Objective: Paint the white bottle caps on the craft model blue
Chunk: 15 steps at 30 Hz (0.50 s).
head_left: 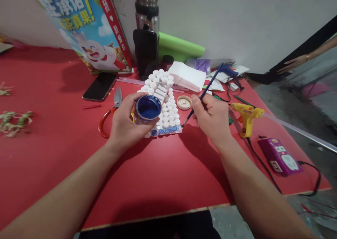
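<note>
The poster [86, 28] reads "承诺" and "真果".

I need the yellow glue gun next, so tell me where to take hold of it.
Grip the glue gun by its upright handle, coming from the right, the table's open side. It stands on the red table with the barrel pointing left toward the right hand, and its black cord trails off toward the near edge.
</note>
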{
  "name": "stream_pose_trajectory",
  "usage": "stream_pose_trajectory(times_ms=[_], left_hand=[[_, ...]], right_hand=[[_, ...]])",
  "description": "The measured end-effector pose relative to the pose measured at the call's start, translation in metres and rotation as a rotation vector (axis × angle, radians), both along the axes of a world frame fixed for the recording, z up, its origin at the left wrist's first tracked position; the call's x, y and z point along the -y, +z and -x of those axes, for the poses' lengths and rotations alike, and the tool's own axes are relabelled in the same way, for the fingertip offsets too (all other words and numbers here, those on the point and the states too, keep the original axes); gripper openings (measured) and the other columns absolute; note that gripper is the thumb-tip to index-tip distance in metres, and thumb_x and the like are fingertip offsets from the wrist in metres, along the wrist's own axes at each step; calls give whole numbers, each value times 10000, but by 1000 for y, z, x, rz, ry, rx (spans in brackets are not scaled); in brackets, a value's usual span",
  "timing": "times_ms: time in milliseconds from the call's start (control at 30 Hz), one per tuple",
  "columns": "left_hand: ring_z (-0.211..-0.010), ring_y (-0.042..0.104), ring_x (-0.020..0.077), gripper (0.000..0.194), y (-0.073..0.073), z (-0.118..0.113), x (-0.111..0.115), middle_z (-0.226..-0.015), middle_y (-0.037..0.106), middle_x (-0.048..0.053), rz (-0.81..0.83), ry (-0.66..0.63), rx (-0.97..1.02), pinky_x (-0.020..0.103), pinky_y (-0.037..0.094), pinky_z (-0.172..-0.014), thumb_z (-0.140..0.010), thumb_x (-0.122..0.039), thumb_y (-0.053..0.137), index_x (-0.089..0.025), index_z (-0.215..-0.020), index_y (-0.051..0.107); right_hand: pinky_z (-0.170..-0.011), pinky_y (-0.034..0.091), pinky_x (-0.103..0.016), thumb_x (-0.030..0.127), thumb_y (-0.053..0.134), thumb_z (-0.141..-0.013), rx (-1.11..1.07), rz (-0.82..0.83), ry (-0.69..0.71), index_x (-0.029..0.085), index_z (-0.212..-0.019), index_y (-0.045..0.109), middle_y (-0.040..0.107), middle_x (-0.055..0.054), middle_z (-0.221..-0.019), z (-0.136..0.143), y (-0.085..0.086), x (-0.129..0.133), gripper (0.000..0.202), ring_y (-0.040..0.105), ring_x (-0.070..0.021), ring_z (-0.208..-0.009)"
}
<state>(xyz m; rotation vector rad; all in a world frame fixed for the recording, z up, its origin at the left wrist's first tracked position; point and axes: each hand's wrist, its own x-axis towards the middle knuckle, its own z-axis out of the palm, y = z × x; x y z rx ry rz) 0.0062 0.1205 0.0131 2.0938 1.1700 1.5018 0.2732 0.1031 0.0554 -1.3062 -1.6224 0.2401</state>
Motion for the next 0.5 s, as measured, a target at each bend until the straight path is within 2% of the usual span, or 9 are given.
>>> stream_pose_trajectory(times_ms=[200,367,500], left_hand=[[-1303,805,355,588,1,1,0,-1425,819,110,27,-1,-12,547,641,-1211,-865,-353,935,-246,-1400,716],[-1299,802,363,589,0,0,0,-1417,816,109,14,18,-6,550,642,-1198,-859,-363,940,-243,-1394,722],[-1300,806,353,589,0,0,0,-1418,817,103,13,6,-2,527,644,-1189,-862,-332,936,-248,-1405,723]], right_hand=[[-519,325,-316,506,677,-1148,3,-4,37,265,-681,479,532,63,-530,2,-1,0,561,454,-114,-472],[-512,326,-318,572,655,-1156,-5,-25,34,271,-686,458,539,58,-529,3,-2,0,593,442,-116,-474],[-510,321,-313,561,630,-1164,26,-22,42,270,-687,469,535,57,-532,3,-1,0,582,426,-114,-479]])
